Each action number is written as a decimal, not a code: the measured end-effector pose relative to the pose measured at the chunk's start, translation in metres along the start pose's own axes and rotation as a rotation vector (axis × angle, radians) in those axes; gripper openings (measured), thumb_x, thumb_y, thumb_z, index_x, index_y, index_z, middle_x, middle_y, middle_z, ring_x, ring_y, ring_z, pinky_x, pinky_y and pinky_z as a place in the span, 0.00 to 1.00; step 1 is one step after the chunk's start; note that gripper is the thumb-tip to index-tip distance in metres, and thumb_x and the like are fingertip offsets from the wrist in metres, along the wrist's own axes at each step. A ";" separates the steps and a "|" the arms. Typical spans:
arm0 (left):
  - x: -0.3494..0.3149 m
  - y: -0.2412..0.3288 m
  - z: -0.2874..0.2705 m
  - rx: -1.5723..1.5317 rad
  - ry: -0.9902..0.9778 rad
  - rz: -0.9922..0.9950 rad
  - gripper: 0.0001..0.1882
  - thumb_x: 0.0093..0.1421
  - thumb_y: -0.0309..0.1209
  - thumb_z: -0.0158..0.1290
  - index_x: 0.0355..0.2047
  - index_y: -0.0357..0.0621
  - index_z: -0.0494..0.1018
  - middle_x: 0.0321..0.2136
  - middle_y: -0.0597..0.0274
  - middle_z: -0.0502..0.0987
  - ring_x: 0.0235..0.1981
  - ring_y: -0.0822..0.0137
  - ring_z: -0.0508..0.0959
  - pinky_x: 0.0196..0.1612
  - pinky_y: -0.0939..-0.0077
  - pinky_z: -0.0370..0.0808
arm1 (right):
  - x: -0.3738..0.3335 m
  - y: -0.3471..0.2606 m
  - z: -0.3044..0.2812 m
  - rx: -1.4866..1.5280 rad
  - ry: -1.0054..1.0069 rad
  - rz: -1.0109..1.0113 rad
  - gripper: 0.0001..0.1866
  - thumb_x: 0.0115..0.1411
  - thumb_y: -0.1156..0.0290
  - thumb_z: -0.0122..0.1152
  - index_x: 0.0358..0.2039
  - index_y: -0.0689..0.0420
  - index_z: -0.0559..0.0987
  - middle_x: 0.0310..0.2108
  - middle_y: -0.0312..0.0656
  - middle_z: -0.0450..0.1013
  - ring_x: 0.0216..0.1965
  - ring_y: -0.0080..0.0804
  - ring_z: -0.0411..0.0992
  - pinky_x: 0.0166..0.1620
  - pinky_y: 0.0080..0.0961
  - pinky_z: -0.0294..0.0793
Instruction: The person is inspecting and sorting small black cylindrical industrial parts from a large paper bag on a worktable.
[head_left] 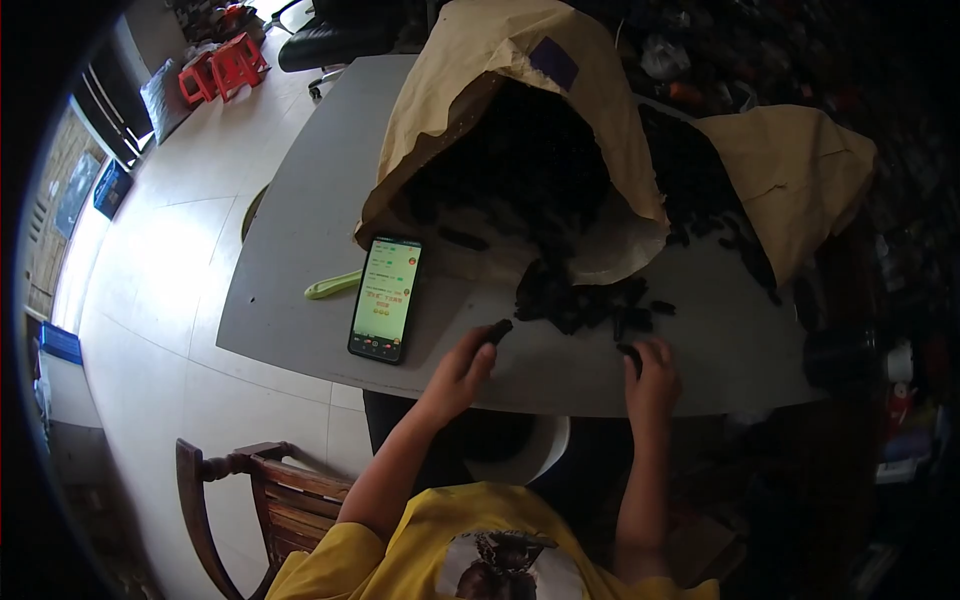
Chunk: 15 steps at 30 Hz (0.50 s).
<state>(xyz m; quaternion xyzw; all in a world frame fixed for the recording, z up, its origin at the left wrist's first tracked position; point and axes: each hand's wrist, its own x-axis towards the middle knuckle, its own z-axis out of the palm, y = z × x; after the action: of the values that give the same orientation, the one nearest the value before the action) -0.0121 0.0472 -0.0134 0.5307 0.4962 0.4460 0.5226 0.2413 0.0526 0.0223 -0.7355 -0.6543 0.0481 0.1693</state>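
My left hand [460, 378] is closed, pinching a small, stubby black piece [499, 331] over the near part of the grey table [290, 320]. Closer to the right, my right hand [653, 380] has its fingers round another dark piece [630, 355] just above the table's front edge. What kind of parts these are is too dark to tell. Beyond both hands lies a loose heap of similar black pieces [575, 305], spilling from the mouth of a large brown paper sack [420, 130] lying on its side.
Left of the sack rests a phone [385, 300] with a lit screen, beside a light green handled tool [332, 286]. A second brown paper sack [785, 170] stands at the right with more black pieces. Below the table edge shows a white bucket [555, 445]; a wooden chair [300, 480] is at left.
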 end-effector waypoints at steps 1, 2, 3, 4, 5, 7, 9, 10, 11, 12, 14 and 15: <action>-0.003 0.006 0.002 -0.008 -0.037 -0.035 0.15 0.61 0.34 0.43 0.46 0.40 0.63 0.27 0.54 0.71 0.25 0.66 0.70 0.32 0.74 0.68 | -0.006 -0.006 -0.005 0.193 -0.023 -0.057 0.14 0.49 0.73 0.60 0.38 0.59 0.74 0.34 0.45 0.72 0.36 0.45 0.71 0.38 0.33 0.71; -0.008 0.011 0.003 -0.013 -0.071 -0.073 0.16 0.62 0.35 0.42 0.46 0.39 0.62 0.27 0.54 0.70 0.25 0.69 0.68 0.32 0.75 0.68 | -0.013 -0.018 -0.010 0.200 -0.028 -0.059 0.14 0.49 0.73 0.60 0.38 0.59 0.74 0.34 0.45 0.72 0.36 0.45 0.71 0.38 0.33 0.71; -0.011 0.013 0.007 -0.007 -0.070 -0.079 0.16 0.62 0.35 0.42 0.46 0.39 0.62 0.27 0.54 0.70 0.25 0.69 0.68 0.32 0.75 0.68 | -0.021 -0.033 -0.016 0.269 -0.159 -0.188 0.14 0.49 0.73 0.61 0.38 0.60 0.74 0.34 0.45 0.72 0.35 0.45 0.72 0.37 0.32 0.71; -0.013 0.016 0.015 0.106 -0.077 -0.011 0.16 0.61 0.34 0.43 0.47 0.38 0.62 0.29 0.52 0.71 0.27 0.64 0.71 0.33 0.73 0.69 | -0.028 -0.043 -0.017 0.340 -0.290 -0.319 0.13 0.49 0.73 0.61 0.37 0.60 0.74 0.34 0.45 0.72 0.33 0.45 0.72 0.37 0.32 0.71; -0.015 0.020 0.022 0.220 -0.081 0.062 0.17 0.60 0.34 0.45 0.47 0.38 0.61 0.30 0.50 0.72 0.28 0.60 0.73 0.34 0.71 0.69 | -0.031 -0.050 -0.017 0.346 -0.289 -0.322 0.13 0.49 0.73 0.61 0.37 0.60 0.74 0.34 0.45 0.72 0.33 0.45 0.72 0.37 0.32 0.71; -0.022 0.027 0.027 0.291 -0.117 0.091 0.17 0.59 0.33 0.46 0.47 0.38 0.61 0.31 0.47 0.72 0.32 0.54 0.74 0.35 0.68 0.69 | -0.035 -0.063 -0.010 0.507 -0.289 -0.451 0.09 0.53 0.71 0.58 0.35 0.59 0.73 0.31 0.43 0.73 0.29 0.36 0.74 0.32 0.28 0.72; -0.028 0.034 0.031 0.379 -0.154 0.123 0.18 0.58 0.32 0.47 0.47 0.38 0.61 0.32 0.45 0.72 0.35 0.48 0.74 0.36 0.65 0.70 | -0.037 -0.066 -0.018 0.727 -0.347 -0.300 0.09 0.52 0.73 0.59 0.34 0.60 0.73 0.29 0.42 0.73 0.26 0.31 0.73 0.30 0.25 0.72; -0.029 0.035 0.030 0.315 -0.179 0.063 0.18 0.57 0.31 0.48 0.46 0.39 0.61 0.33 0.43 0.72 0.38 0.44 0.72 0.37 0.62 0.69 | -0.037 -0.066 -0.019 0.931 -0.405 -0.132 0.08 0.51 0.75 0.60 0.32 0.61 0.73 0.28 0.40 0.73 0.23 0.26 0.72 0.28 0.21 0.71; -0.030 0.037 0.031 0.245 -0.212 0.009 0.18 0.56 0.31 0.48 0.46 0.39 0.61 0.34 0.41 0.72 0.40 0.41 0.70 0.39 0.60 0.69 | -0.039 -0.061 -0.015 1.119 -0.436 -0.010 0.06 0.51 0.78 0.60 0.30 0.62 0.73 0.23 0.36 0.71 0.20 0.18 0.69 0.25 0.16 0.68; -0.031 0.039 0.032 0.247 -0.211 0.011 0.18 0.56 0.31 0.48 0.46 0.39 0.61 0.34 0.41 0.72 0.40 0.41 0.70 0.39 0.60 0.69 | -0.042 -0.057 -0.013 1.120 -0.435 -0.013 0.06 0.51 0.78 0.60 0.30 0.62 0.73 0.23 0.36 0.71 0.20 0.18 0.69 0.25 0.16 0.68; -0.034 0.041 0.032 0.312 -0.253 0.080 0.18 0.56 0.30 0.49 0.45 0.38 0.61 0.34 0.41 0.71 0.39 0.41 0.71 0.38 0.61 0.69 | -0.045 -0.052 -0.011 1.308 -0.383 0.070 0.05 0.52 0.77 0.59 0.28 0.63 0.72 0.21 0.35 0.71 0.19 0.19 0.69 0.25 0.15 0.67; -0.035 0.041 0.032 0.314 -0.251 0.078 0.18 0.56 0.30 0.49 0.45 0.38 0.61 0.34 0.41 0.71 0.39 0.41 0.71 0.38 0.61 0.69 | -0.046 -0.053 -0.010 1.295 -0.365 0.076 0.05 0.53 0.76 0.58 0.27 0.63 0.72 0.21 0.36 0.70 0.19 0.19 0.69 0.25 0.14 0.66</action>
<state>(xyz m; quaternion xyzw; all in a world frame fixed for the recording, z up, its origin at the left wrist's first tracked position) 0.0182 0.0102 0.0276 0.6759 0.4699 0.3135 0.4735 0.1873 0.0102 0.0416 -0.4882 -0.4849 0.5602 0.4612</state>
